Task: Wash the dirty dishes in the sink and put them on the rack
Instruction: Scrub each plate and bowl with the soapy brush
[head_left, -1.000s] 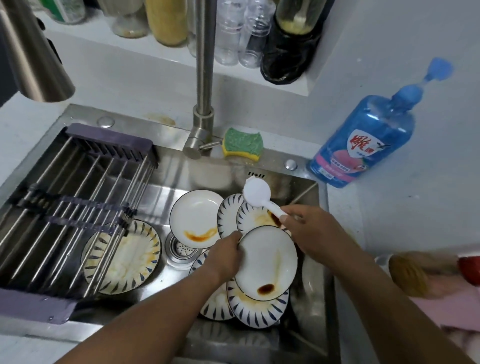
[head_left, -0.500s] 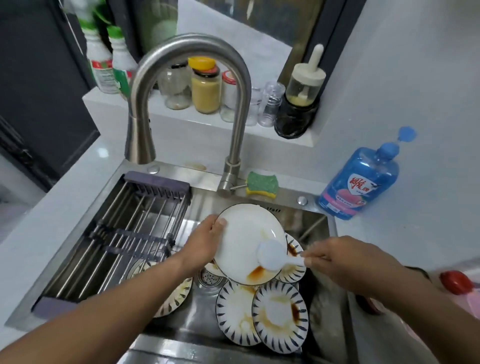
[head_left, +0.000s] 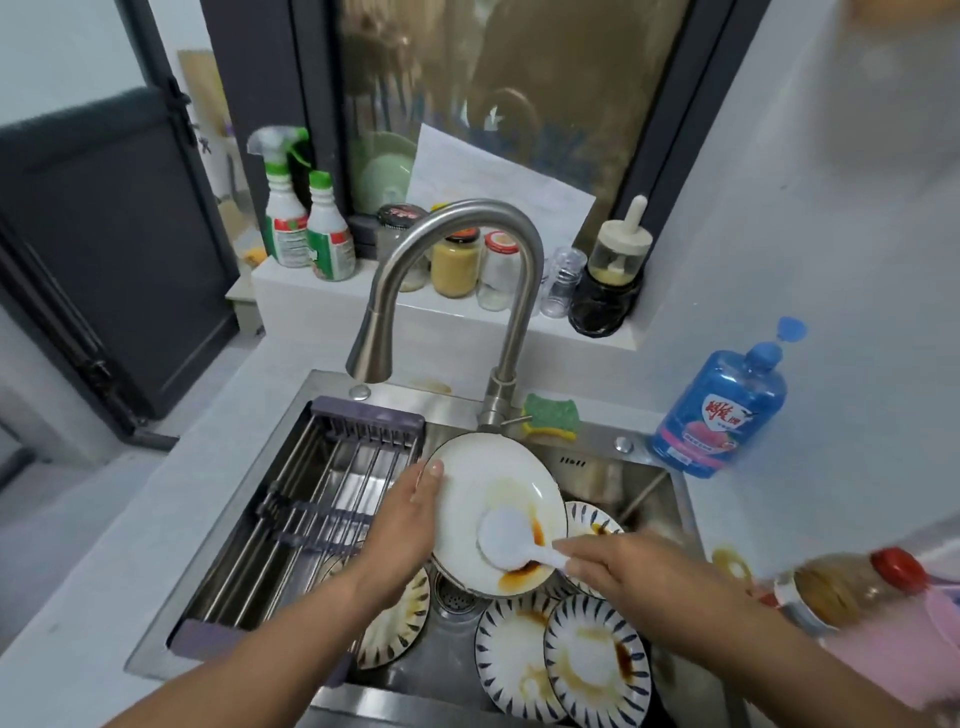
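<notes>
My left hand (head_left: 402, 525) grips the left rim of a white plate (head_left: 483, 493) smeared with brown sauce, tilted up above the steel sink (head_left: 587, 462). My right hand (head_left: 628, 577) pinches the handle of a white spoon (head_left: 506, 538), whose bowl lies against the plate's lower face. Below, several blue-striped dirty plates (head_left: 597, 662) lie in the basin, one partly under the rack. The wire drying rack (head_left: 322, 499) with purple ends spans the sink's left half and holds nothing.
A curved steel faucet (head_left: 447, 291) arches over the basin. A green-and-yellow sponge (head_left: 550, 415) lies by its base, with a blue soap bottle (head_left: 722, 408) to the right. Jars and spray bottles (head_left: 306, 228) line the ledge behind. A brown bottle (head_left: 841, 587) lies at the right.
My left hand lifted the white plate out of the stack and tilted it up. My right hand brought the spoon down onto the plate's face. My view rose.
</notes>
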